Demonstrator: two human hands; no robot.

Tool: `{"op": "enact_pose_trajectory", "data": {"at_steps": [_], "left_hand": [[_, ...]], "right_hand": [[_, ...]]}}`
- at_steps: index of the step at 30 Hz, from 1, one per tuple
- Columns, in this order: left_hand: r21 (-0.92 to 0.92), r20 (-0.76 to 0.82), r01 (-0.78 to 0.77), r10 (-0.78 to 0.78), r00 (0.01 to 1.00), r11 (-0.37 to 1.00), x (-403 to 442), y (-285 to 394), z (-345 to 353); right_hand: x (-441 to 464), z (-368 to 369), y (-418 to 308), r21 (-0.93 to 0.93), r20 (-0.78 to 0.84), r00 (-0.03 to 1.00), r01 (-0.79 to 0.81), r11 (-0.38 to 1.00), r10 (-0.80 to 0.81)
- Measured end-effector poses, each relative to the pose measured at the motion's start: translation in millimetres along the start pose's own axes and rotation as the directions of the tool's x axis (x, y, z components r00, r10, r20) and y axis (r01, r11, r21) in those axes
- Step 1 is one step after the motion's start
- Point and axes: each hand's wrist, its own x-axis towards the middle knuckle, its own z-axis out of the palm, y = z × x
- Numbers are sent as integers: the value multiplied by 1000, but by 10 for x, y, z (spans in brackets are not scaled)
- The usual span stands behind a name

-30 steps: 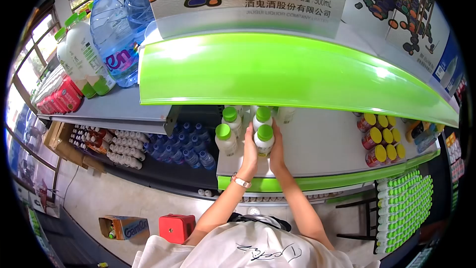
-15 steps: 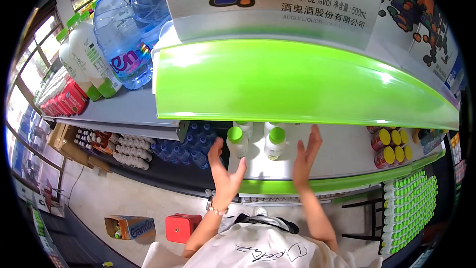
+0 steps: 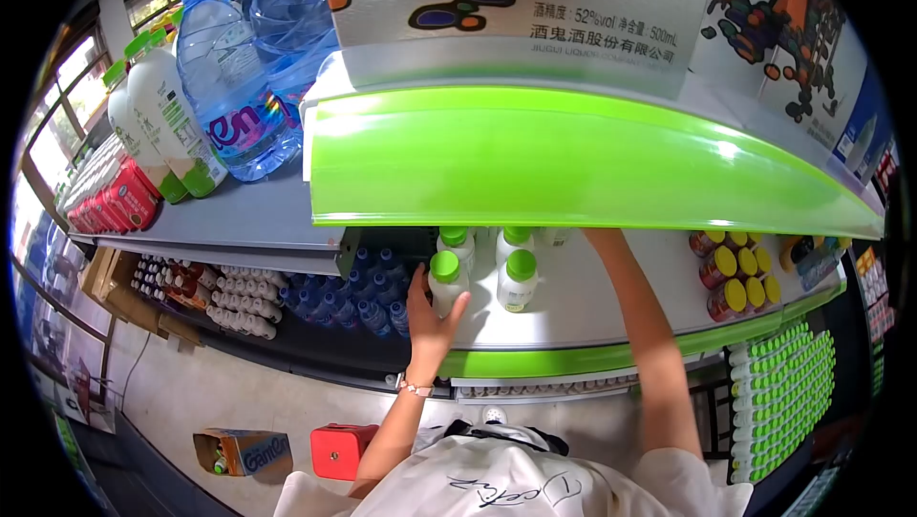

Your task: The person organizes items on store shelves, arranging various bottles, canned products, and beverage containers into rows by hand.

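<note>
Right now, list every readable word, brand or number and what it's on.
"酒精度:52%vol 净含量:500mL": big printed box
"酒鬼酒股份有限公司": same box
"JIUGUI LIQUOR": same box, rest of line faint
"Ganten": floor carton, slightly blurred
"en": large blue bottle, start unclear
Shirt script: not legible
Green-capped shelf bottles, other small labels: too small or blurred

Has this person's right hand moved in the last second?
Yes, deeper into the shelf: earlier visible below the upper green strip, the right hand is now hidden behind it; only the arm shows.
</note>
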Motion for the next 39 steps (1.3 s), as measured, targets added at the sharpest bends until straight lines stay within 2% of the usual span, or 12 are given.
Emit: {"op": "enact_pose_trajectory", "data": {"at_steps": [4, 8, 11, 13, 15, 16, 17, 24, 30, 33, 36, 39], "left_hand": [[50, -86, 1, 3, 996, 999, -93, 125, -53], [-35, -122, 32, -36, 992, 999, -91, 132, -69], [-115, -141, 70, -86, 986, 991, -134, 71, -94], [-145, -154, 59, -82, 985, 988, -77, 53, -77], [-133, -153, 58, -78, 985, 989, -134, 28, -110], [-114, -125, 78, -92, 988, 990, -145, 76, -133], [-96, -104, 89, -99, 990, 991, -164, 91, -145], [-83, -61, 96, -102, 993, 992, -198, 98, -159], [-108, -47, 118, -124, 991, 987, -232, 59, -205], [-94, -39, 143, -147, 988, 985, -274, -49, -236], [-88, -39, 130, -134, 990, 988, -296, -109, -279], [-83, -33, 106, -109, 993, 991, -322, -141, -329]], "right_hand": [[292, 322, -337, -199, -171, 982, 41, 979, -76], [410, 607, -359, -197, -362, 922, 68, 978, -137], [363, 657, -256, -174, -416, 896, 87, 981, -153], [349, 550, -241, -199, -390, 912, 53, 979, -129], [300, 428, -259, -320, -221, 975, -86, 943, 14], [299, 308, -309, -392, -12, 981, -184, 902, 194], [300, 228, -349, -476, 175, 910, -255, 842, 375], [277, 178, -318, -531, 164, 879, -304, 791, 447], [338, 496, -273, -544, 76, 921, -283, 790, 383], [333, 529, -343, -529, 32, 894, -365, 767, 447], [250, 307, -525, -550, 43, 906, -331, 767, 422], [201, 373, -445, -544, -25, 934, -312, 779, 356]]}}
